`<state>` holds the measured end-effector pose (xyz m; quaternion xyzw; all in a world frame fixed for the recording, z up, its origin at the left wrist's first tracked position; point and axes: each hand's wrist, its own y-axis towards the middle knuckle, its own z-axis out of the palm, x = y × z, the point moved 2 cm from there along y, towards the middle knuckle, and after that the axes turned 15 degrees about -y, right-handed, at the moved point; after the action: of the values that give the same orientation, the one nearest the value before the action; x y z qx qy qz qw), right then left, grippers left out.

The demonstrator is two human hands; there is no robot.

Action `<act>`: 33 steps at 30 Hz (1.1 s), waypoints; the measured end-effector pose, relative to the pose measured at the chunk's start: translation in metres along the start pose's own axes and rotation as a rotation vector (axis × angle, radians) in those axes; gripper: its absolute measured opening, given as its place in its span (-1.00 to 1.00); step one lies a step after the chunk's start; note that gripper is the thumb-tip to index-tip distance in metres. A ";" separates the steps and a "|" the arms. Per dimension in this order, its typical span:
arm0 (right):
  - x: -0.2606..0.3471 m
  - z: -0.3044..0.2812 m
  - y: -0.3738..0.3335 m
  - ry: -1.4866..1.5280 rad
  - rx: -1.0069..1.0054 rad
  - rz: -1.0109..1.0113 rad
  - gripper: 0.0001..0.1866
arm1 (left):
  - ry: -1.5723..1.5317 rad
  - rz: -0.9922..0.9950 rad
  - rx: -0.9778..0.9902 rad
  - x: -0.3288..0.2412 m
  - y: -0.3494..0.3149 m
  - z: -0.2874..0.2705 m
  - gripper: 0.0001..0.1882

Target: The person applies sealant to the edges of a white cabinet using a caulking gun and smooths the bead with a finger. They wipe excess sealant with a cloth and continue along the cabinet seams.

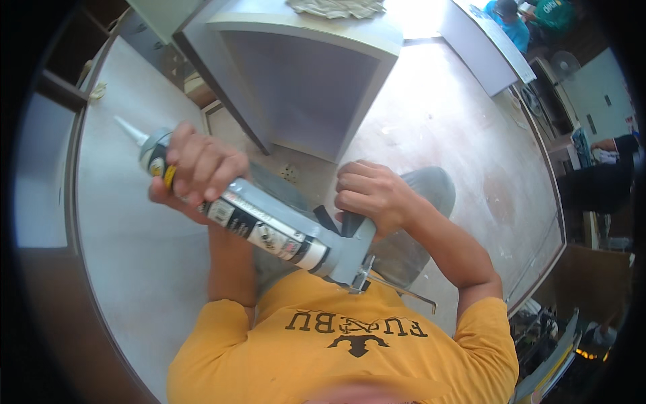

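Note:
A caulking gun (353, 252) lies slantwise across my front, loaded with a grey sealant cartridge (259, 225) that has a black, white and yellow label. Its pale tapered nozzle (130, 129) points to the upper left. My left hand (202, 165) wraps round the front part of the cartridge, just behind the nozzle. Closed round the gun's grey handle, near the black trigger (326, 219), is my right hand (370, 195). The bent end of the metal push rod (420, 298) sticks out behind, toward the lower right.
Ahead stands a white box-like cabinet (296, 87) with an open front and a crumpled cloth (336, 7) on top. A pale panel (134, 202) is at my left. Beyond the white surface (498, 168) on the right, people (515, 30) and a fan (564, 64) show.

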<state>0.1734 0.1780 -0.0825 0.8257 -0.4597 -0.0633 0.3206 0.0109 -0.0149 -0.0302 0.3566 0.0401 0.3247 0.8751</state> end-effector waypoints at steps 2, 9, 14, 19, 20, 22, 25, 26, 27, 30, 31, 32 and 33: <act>0.001 0.001 -0.005 0.016 0.029 0.023 -0.61 | 0.018 0.005 -0.016 0.003 -0.001 -0.001 -0.70; 0.002 0.006 -0.006 0.015 0.067 0.022 -0.68 | 0.014 -0.012 -0.076 0.003 -0.006 -0.008 -0.72; 0.005 0.005 -0.004 0.050 0.007 0.030 -0.77 | 0.001 -0.021 -0.095 0.008 -0.009 -0.013 -0.71; 0.003 0.007 -0.006 0.042 0.058 0.027 -0.77 | -0.036 -0.014 -0.072 0.008 -0.010 -0.019 -0.68; 0.003 0.008 -0.007 0.045 0.060 0.024 -0.77 | -0.037 -0.015 -0.067 0.007 -0.010 -0.020 -0.68; 0.001 0.010 -0.007 0.046 0.066 0.022 -0.77 | -0.042 -0.022 -0.058 0.006 -0.010 -0.022 -0.69; 0.002 0.011 -0.009 0.036 0.081 0.036 -0.75 | -0.025 -0.028 -0.065 0.006 -0.011 -0.021 -0.70; 0.002 0.011 -0.009 0.024 0.088 0.046 -0.75 | -0.002 -0.040 -0.061 0.006 -0.011 -0.019 -0.70; 0.003 0.011 -0.009 0.017 0.077 0.058 -0.74 | 0.022 -0.052 -0.053 0.008 -0.010 -0.017 -0.70; 0.001 0.010 -0.006 -0.097 0.088 0.086 -0.72 | 0.124 -0.141 -0.017 0.012 0.003 -0.009 -0.70; -0.001 0.010 -0.003 -0.073 0.073 0.105 -0.68 | 0.167 -0.171 -0.009 0.015 0.009 -0.007 -0.70; -0.004 0.010 0.001 -0.085 0.049 0.110 -0.66 | 0.210 -0.201 -0.002 0.019 0.016 -0.003 -0.70; -0.009 0.009 0.004 -0.102 0.024 0.115 -0.64 | 0.217 -0.219 0.003 0.023 0.025 -0.001 -0.69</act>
<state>0.1616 0.1794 -0.0887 0.7973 -0.5230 -0.0813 0.2901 0.0150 0.0125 -0.0115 0.3141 0.1734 0.2640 0.8953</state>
